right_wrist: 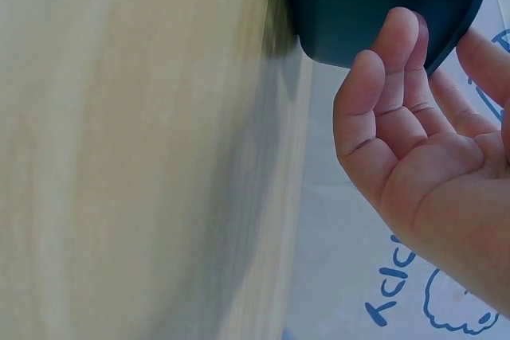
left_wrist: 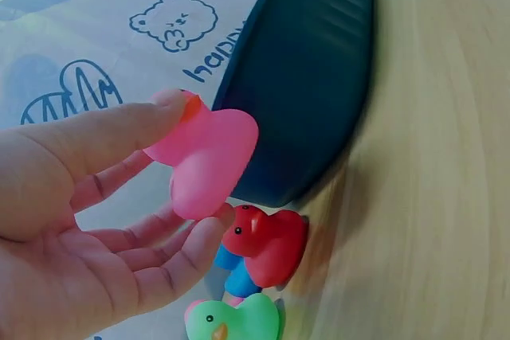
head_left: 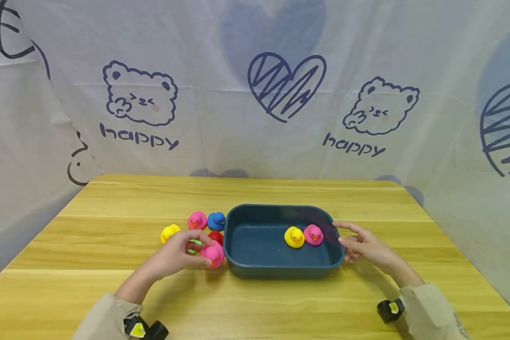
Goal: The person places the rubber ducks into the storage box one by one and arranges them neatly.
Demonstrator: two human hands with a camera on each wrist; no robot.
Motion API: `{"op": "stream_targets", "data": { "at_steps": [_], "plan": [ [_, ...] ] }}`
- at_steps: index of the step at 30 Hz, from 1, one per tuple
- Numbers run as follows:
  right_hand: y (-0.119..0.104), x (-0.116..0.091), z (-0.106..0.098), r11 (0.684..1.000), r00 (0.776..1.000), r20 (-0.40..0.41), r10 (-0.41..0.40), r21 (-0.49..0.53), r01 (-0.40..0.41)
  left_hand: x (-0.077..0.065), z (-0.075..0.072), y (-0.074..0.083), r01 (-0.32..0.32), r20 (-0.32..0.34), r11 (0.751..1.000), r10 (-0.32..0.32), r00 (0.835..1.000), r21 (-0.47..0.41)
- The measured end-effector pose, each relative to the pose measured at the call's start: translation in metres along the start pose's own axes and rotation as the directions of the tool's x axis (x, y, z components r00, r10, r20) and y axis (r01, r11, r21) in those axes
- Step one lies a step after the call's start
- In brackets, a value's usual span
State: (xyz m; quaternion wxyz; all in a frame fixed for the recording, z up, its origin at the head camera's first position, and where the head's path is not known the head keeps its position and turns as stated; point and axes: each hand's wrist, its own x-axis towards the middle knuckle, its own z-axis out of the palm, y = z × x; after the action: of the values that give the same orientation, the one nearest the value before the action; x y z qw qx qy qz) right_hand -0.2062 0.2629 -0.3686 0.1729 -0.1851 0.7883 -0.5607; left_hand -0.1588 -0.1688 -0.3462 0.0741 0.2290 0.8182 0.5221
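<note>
My left hand [head_left: 180, 252] pinches a pink rubber duck [left_wrist: 209, 157] between thumb and fingers, just left of a dark teal basin [head_left: 259, 271]. A red duck [left_wrist: 275, 244], a green duck [left_wrist: 235, 320], a blue duck [head_left: 216, 221], another pink duck [head_left: 197, 220] and a yellow duck [head_left: 170, 231] sit around that hand; the green and red ones are partly hidden in the head view. Inside the basin, toward its right end, are a yellow duck [head_left: 294, 237] and a pink duck [head_left: 313, 235]. My right hand [head_left: 367, 248] touches the basin's right end with its fingertips, fingers loosely bent.
The basin stands on a wood-grain table [head_left: 255, 307]. Behind the table hangs a pale cloth [head_left: 221, 156] printed with bears and hearts. Each wrist wears a small black camera, one of them the left wrist camera [head_left: 142, 328].
</note>
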Motion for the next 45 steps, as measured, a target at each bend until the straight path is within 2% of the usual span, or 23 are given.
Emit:
{"op": "stream_targets", "data": {
  "at_steps": [4,9,15,26,37,41,45],
  "plan": [
    [0.001,0.000,0.001,1.000,1.000,-0.004,0.002,0.000,-0.002,-0.002,-0.004,0.002,0.017,0.022,1.000,-0.017,1.000,-0.011],
    [0.001,-0.001,0.002,1.000,1.000,-0.003,0.002,-0.002,-0.002,-0.004,-0.009,0.004,0.024,0.002,0.998,-0.024,1.000,-0.053],
    [0.002,-0.001,0.003,1.000,1.000,-0.007,-0.002,-0.010,0.002,0.001,-0.011,0.010,0.043,-0.003,0.994,-0.043,0.999,-0.105],
    [-0.001,-0.001,-0.001,1.000,1.000,-0.004,0.013,0.013,-0.013,0.032,0.005,0.029,0.093,-0.053,0.990,-0.100,0.994,-0.109],
    [-0.001,0.000,-0.003,1.000,1.000,0.006,0.015,0.022,-0.015,0.058,0.020,0.036,0.171,-0.080,0.973,-0.185,0.979,-0.156],
    [-0.001,-0.001,-0.003,1.000,1.000,0.010,0.012,0.022,-0.012,0.067,0.025,0.037,0.149,-0.057,0.970,-0.163,0.985,-0.191],
    [-0.001,-0.001,-0.003,1.000,1.000,0.011,0.012,0.019,-0.012,0.075,0.031,0.037,0.127,-0.061,0.977,-0.139,0.988,-0.170]
  ]
}}
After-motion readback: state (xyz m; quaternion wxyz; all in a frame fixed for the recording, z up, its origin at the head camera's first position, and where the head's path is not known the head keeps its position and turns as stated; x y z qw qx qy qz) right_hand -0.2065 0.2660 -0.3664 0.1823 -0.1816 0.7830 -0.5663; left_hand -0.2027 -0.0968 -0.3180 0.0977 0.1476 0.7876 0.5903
